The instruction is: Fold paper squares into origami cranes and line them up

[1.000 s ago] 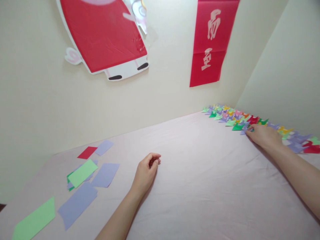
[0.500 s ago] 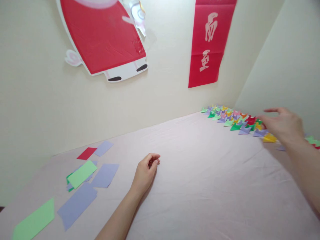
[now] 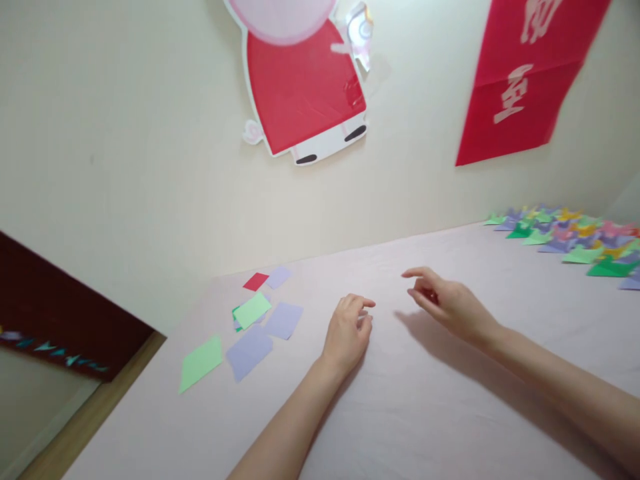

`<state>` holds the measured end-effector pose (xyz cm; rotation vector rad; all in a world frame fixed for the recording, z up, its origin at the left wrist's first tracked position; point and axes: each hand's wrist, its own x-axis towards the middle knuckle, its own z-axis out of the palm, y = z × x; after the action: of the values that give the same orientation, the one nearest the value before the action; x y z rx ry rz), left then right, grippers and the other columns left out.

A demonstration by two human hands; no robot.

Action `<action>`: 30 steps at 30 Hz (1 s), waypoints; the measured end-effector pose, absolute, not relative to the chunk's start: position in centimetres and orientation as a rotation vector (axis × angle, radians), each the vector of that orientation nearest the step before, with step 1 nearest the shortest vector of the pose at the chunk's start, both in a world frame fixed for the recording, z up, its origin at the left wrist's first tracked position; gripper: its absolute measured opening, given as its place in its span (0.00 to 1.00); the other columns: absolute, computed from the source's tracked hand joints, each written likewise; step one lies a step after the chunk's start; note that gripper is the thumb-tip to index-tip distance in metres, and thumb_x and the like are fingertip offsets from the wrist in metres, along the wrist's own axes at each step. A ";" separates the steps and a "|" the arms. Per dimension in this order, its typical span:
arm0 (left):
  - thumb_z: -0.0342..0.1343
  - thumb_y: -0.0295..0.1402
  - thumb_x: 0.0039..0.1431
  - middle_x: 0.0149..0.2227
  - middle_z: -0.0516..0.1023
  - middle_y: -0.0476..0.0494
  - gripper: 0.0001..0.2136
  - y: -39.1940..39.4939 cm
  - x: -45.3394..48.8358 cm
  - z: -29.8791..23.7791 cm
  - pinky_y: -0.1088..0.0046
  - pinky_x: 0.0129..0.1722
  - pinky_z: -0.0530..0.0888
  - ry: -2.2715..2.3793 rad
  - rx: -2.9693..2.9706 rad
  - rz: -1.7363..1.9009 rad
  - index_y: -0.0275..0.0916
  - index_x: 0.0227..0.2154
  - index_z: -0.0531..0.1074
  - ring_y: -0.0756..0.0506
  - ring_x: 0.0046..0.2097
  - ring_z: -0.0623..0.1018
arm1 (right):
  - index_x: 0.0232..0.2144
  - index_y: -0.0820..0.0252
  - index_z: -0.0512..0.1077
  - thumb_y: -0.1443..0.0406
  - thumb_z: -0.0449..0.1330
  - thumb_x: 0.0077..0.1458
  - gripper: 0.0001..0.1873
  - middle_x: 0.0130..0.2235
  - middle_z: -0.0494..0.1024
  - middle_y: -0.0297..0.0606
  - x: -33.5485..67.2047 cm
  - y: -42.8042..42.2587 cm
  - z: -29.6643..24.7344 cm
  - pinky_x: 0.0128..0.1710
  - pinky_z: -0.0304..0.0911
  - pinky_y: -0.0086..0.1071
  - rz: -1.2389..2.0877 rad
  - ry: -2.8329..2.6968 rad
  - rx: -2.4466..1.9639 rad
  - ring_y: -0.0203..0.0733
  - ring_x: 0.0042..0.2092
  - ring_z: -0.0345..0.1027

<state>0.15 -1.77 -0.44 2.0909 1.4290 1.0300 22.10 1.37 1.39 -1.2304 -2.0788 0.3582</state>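
Note:
My left hand (image 3: 349,328) rests on the pink tablecloth (image 3: 410,420) with its fingers loosely curled under and nothing in them. Just to its right, my right hand (image 3: 443,300) hovers low over the cloth, its fingers apart and its index finger stretched left, holding nothing. Flat paper sheets lie to the left of my left hand: a lilac sheet (image 3: 284,320) nearest, a light green one (image 3: 251,310), a larger lilac one (image 3: 249,351), a green one (image 3: 201,362) and a small red one (image 3: 255,281). A band of several folded coloured paper figures (image 3: 575,240) runs along the far right.
The table meets a cream wall carrying a cartoon cut-out in a red dress (image 3: 305,93) and a red banner (image 3: 525,80). At the left the table's edge drops to a wooden floor (image 3: 90,413) and a dark red panel (image 3: 60,313).
My right hand left the folded figures at the far right and came in beside my left hand. The view has swung to the left. My left hand has stayed put.

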 end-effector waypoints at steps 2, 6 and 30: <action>0.50 0.21 0.53 0.44 0.75 0.44 0.15 -1.8 -1.8 -0.2 0.66 0.51 0.69 1.541 2.141 0.990 0.42 0.41 0.71 0.44 0.49 0.73 | 0.47 0.55 0.64 0.61 0.47 0.60 0.14 0.27 0.74 0.31 20.4 1.1 -0.3 0.30 0.62 0.30 0.443 -2.152 -1.191 0.39 0.26 0.69; 0.50 0.24 0.53 0.48 0.74 0.41 0.14 -1.1 -8.9 0.4 0.62 0.56 0.66 1.873 2.089 0.934 0.40 0.42 0.70 0.42 0.53 0.71 | 0.46 0.53 0.65 0.61 0.47 0.61 0.13 0.29 0.76 0.33 19.7 0.6 -1.4 0.31 0.63 0.32 0.578 -2.233 -1.135 0.41 0.28 0.71; 0.50 0.42 0.59 0.56 0.74 0.42 0.18 -3.5 -23.8 -0.4 0.63 0.57 0.66 2.327 1.868 0.634 0.41 0.47 0.74 0.38 0.58 0.71 | 0.46 0.53 0.64 0.60 0.48 0.62 0.12 0.27 0.73 0.32 20.2 0.8 -1.1 0.31 0.63 0.33 0.655 -2.194 -1.102 0.42 0.29 0.69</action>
<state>-23.84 -3.45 -0.36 1.8679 2.3268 0.6345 20.22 0.85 -1.10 -1.1022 -2.1942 0.6547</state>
